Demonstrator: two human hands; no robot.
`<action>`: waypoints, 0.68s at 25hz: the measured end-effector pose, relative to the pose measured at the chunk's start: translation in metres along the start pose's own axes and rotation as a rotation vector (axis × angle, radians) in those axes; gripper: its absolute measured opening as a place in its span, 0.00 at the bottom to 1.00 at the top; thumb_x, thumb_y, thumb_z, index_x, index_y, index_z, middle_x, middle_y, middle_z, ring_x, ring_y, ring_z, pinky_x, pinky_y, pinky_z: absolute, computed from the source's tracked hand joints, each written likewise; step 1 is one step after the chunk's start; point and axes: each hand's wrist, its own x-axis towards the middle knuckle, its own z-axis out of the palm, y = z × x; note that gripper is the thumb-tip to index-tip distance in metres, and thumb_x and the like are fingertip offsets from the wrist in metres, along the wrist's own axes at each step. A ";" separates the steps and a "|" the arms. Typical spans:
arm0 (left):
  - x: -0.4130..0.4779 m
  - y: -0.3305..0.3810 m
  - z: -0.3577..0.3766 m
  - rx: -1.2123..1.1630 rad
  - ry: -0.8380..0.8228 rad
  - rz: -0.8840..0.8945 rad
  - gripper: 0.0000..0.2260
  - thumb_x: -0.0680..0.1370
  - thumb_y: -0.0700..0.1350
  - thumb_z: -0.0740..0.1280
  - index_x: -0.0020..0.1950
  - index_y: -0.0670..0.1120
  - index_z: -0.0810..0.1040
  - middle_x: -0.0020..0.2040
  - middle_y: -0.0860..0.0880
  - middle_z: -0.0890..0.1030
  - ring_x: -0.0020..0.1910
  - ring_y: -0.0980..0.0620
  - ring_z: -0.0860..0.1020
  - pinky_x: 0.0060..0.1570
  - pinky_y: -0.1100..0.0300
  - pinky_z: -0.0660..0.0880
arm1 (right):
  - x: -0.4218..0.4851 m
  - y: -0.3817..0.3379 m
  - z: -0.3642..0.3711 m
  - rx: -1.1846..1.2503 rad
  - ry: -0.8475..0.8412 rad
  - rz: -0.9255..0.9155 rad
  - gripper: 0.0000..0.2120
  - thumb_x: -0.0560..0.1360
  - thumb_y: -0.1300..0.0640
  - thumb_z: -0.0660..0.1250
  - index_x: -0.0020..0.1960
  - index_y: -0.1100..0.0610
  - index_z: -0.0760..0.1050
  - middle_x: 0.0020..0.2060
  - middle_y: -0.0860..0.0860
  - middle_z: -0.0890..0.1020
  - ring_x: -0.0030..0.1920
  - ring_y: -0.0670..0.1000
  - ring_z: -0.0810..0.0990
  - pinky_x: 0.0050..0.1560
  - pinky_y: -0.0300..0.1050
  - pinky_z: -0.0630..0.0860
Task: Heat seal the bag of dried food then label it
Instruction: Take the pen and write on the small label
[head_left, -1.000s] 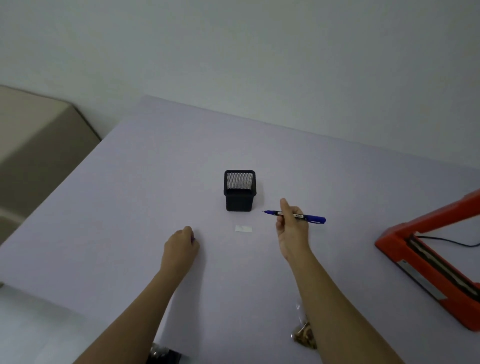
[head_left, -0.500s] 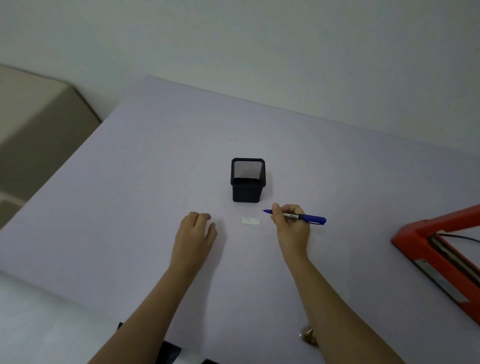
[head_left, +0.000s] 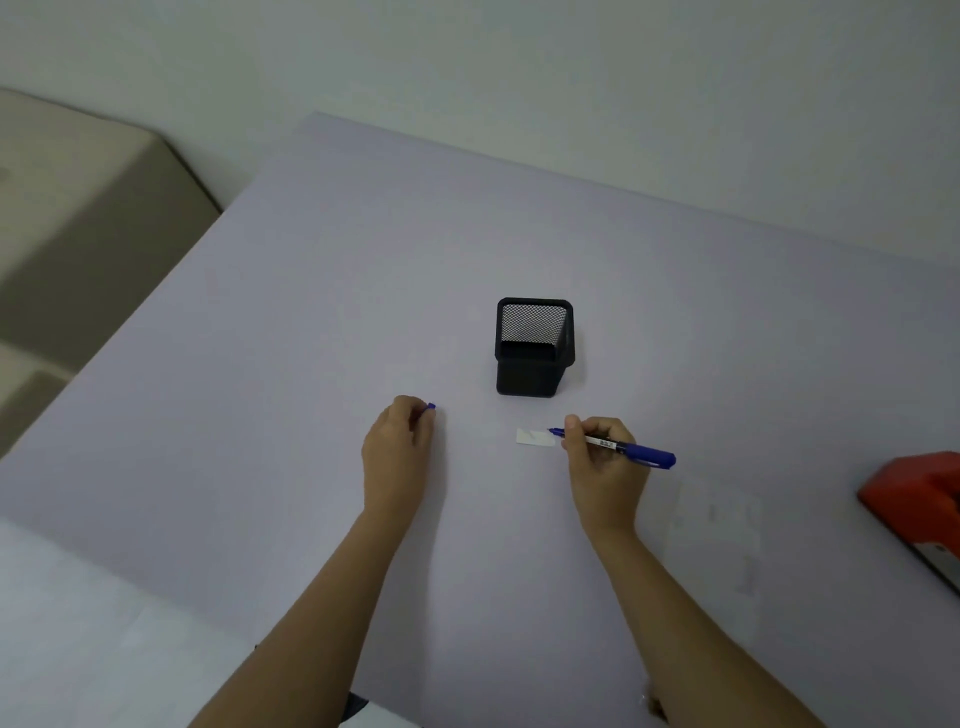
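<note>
A small white label (head_left: 535, 437) lies flat on the lavender table (head_left: 311, 312), just in front of a black mesh pen holder (head_left: 534, 347). My right hand (head_left: 605, 467) grips a blue marker (head_left: 618, 447) in a writing hold, its uncapped tip over the label's right end. My left hand (head_left: 399, 451) rests on the table to the left, fingers closed around the blue marker cap (head_left: 430, 407), which peeks out at the fingertips. A bit of the food bag (head_left: 655, 706) shows at the bottom edge by my right forearm.
The red heat sealer (head_left: 919, 509) sits at the right edge, partly cut off. A beige block (head_left: 78, 234) stands beyond the table's left side. A white surface (head_left: 78, 623) lies at the lower left.
The marker tip has come down to the label's right end. My left hand has closed and now shows the blue cap. The view has tilted, pushing the sealer further right.
</note>
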 end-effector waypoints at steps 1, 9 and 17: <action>0.000 -0.002 -0.002 -0.042 0.019 -0.019 0.07 0.79 0.43 0.62 0.54 0.42 0.76 0.46 0.48 0.79 0.45 0.48 0.77 0.48 0.56 0.73 | 0.001 0.002 0.002 0.003 0.001 -0.023 0.07 0.71 0.50 0.69 0.36 0.47 0.73 0.35 0.57 0.82 0.35 0.54 0.82 0.36 0.38 0.77; 0.007 -0.022 -0.002 0.018 -0.040 0.084 0.11 0.80 0.42 0.61 0.61 0.42 0.75 0.51 0.50 0.73 0.50 0.53 0.72 0.53 0.63 0.68 | 0.007 0.014 0.012 -0.068 -0.023 -0.171 0.14 0.72 0.49 0.65 0.35 0.58 0.77 0.31 0.51 0.79 0.32 0.48 0.77 0.35 0.32 0.74; 0.014 -0.025 0.002 0.089 -0.047 0.097 0.11 0.76 0.42 0.67 0.57 0.42 0.76 0.49 0.49 0.76 0.52 0.48 0.73 0.51 0.59 0.70 | 0.009 0.015 0.011 -0.082 -0.014 -0.153 0.16 0.72 0.47 0.63 0.35 0.59 0.77 0.28 0.52 0.79 0.29 0.51 0.78 0.33 0.35 0.75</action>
